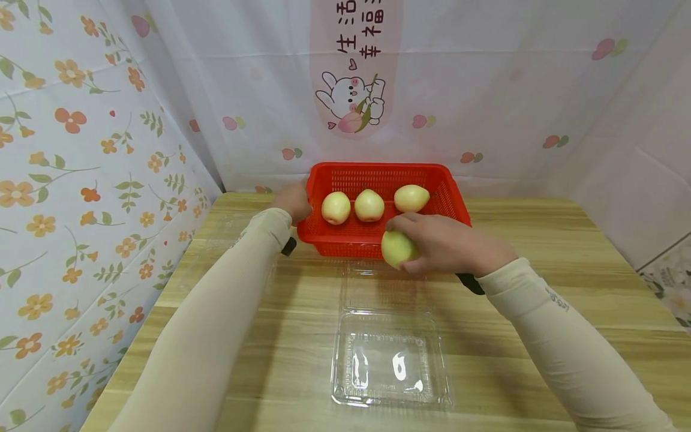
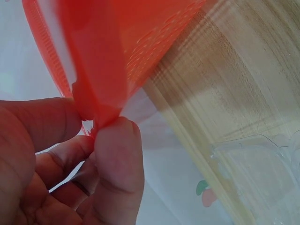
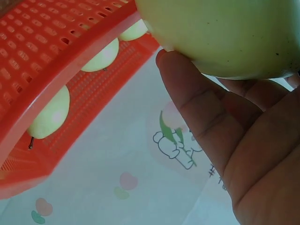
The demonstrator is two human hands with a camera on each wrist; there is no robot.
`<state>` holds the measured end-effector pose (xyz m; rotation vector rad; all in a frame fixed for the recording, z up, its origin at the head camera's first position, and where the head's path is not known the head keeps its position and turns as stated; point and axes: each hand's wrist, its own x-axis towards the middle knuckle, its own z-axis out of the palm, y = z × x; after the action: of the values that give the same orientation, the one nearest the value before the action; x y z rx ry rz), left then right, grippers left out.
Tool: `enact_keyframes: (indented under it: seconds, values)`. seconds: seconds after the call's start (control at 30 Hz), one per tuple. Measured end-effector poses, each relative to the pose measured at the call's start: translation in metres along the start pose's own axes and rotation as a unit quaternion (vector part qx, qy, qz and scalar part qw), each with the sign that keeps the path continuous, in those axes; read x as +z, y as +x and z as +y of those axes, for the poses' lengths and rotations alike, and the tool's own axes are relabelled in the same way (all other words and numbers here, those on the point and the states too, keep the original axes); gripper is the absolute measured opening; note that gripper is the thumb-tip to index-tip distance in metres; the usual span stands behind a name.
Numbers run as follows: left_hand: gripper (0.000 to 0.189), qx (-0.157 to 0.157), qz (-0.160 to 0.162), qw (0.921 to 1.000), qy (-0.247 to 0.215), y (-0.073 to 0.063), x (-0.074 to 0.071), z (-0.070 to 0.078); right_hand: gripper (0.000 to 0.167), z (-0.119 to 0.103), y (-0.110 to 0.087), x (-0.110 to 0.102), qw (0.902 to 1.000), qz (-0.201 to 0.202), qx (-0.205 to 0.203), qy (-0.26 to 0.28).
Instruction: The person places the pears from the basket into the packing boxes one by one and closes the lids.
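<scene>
My left hand (image 1: pixel 293 203) pinches the rim of the red plastic basket (image 1: pixel 351 246) at its left end, and the left wrist view shows the thumb and fingers on that red rim (image 2: pixel 101 93). In my right hand (image 1: pixel 439 243) is a pale yellow-green pear (image 1: pixel 396 249), raised over the basket's front edge. The right wrist view shows this pear (image 3: pixel 225 37) close up, with small dark specks on its skin. Inside the basket lie a left pear (image 1: pixel 336 208), a middle pear (image 1: pixel 369 206) and a right pear (image 1: pixel 411 198).
A clear plastic clamshell box (image 1: pixel 388 360) lies opened flat on the wooden table (image 1: pixel 507 372), in front of the basket. More clear plastic packaging (image 1: pixel 216 246) sits at the table's left side. A printed white cloth (image 1: pixel 486 78) hangs behind, and a floral one (image 1: pixel 81 210) at the left.
</scene>
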<state>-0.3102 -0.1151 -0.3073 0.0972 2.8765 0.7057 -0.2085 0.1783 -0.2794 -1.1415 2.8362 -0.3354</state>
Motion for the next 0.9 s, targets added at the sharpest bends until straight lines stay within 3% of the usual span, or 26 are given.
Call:
enact_keyframes:
  seconds: [0.57, 0.9]
  values:
    - [0.022, -0.012, -0.008, 0.9999, 0.002, 0.005, 0.001, -0.003, 0.051, -0.005, -0.006, 0.010, 0.9993, 0.014, -0.035, -0.009]
    - [0.036, 0.010, -0.002, 0.9999, -0.013, 0.005, 0.001, -0.002, 0.051, -0.010, -0.008, 0.014, 0.9988, 0.012, -0.046, -0.008]
